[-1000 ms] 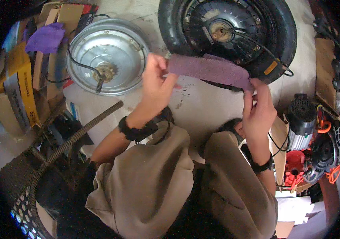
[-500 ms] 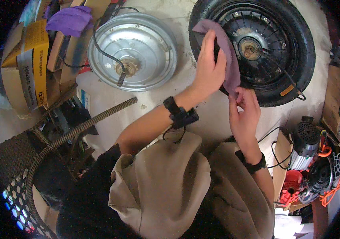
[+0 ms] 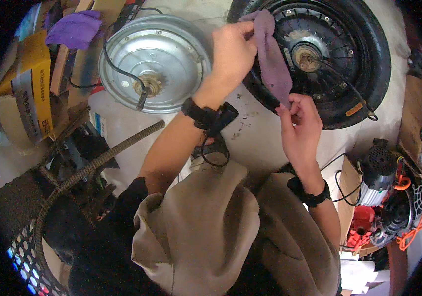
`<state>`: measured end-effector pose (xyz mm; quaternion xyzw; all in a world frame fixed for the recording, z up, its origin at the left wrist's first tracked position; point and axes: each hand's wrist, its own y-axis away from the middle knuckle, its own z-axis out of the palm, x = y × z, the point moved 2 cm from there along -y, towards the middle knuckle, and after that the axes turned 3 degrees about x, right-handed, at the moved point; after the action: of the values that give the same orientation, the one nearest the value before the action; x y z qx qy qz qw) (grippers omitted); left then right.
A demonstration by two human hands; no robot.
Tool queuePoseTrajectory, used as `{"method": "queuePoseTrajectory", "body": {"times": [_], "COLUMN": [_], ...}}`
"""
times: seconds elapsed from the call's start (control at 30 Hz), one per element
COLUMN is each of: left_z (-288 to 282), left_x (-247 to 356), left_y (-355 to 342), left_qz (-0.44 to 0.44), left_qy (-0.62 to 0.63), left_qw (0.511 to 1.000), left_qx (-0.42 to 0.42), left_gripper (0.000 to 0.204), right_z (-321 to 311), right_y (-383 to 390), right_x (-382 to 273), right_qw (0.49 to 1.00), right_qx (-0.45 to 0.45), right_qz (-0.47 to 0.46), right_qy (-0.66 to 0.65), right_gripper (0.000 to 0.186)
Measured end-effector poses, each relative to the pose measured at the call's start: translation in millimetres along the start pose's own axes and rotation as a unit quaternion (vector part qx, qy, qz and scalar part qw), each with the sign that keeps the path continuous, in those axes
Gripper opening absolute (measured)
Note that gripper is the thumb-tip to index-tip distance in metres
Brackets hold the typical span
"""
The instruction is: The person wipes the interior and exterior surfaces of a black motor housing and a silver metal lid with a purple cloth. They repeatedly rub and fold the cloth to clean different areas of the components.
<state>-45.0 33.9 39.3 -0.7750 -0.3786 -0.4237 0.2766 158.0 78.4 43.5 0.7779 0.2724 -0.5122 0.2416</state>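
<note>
Mauve cloth [image 3: 275, 64], pinched near its ends by both hands [image 3: 233, 53], partly hides the black wheel [image 3: 325, 47]

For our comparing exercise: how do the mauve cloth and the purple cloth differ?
Colour: the mauve cloth is dull; the purple cloth is brighter. Pose: the mauve cloth is held lengthwise between left hand and right hand; the purple cloth lies unheld on boxes. Both are fabric.

Cloth [image 3: 273, 58], one: dull mauve, matt, creased, gathered lengthwise into a narrow, uneven strip; is held near both ends and slants over the left side of the black wheel [image 3: 341, 101].
</note>
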Motion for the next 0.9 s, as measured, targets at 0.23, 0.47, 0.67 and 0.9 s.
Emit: {"method": "queuePoseTrajectory", "body": {"times": [0.23, 0.47, 0.67, 0.9], "left_z": [-8, -7, -3, -5], "left_x": [10, 16, 12, 15], "left_y": [-25, -31, -19, -24], "left_qz": [0.089, 0.122, -0.004, 0.102], "left_qy": [-0.094, -0.109, -0.051, -0.122], "left_qw": [0.985, 0.976, 0.998, 0.981], "left_qx": [-0.111, -0.144, -0.040, -0.108], "left_gripper": [0.017, 0.020, 0.016, 0.022], "right_z": [1, -3, -7, -7], "right_y": [-4, -6, -8, -8], "right_x": [-3, -4, -15, -8], "right_qw": [1.000, 0.998, 0.998, 0.999], "right_qx": [-0.001, 0.014, 0.024, 0.026], "right_qz": [0.009, -0.027, -0.007, 0.034], "right_qy": [0.002, 0.045, 0.060, 0.034], "right_gripper": [0.017, 0.018, 0.018, 0.014]}}
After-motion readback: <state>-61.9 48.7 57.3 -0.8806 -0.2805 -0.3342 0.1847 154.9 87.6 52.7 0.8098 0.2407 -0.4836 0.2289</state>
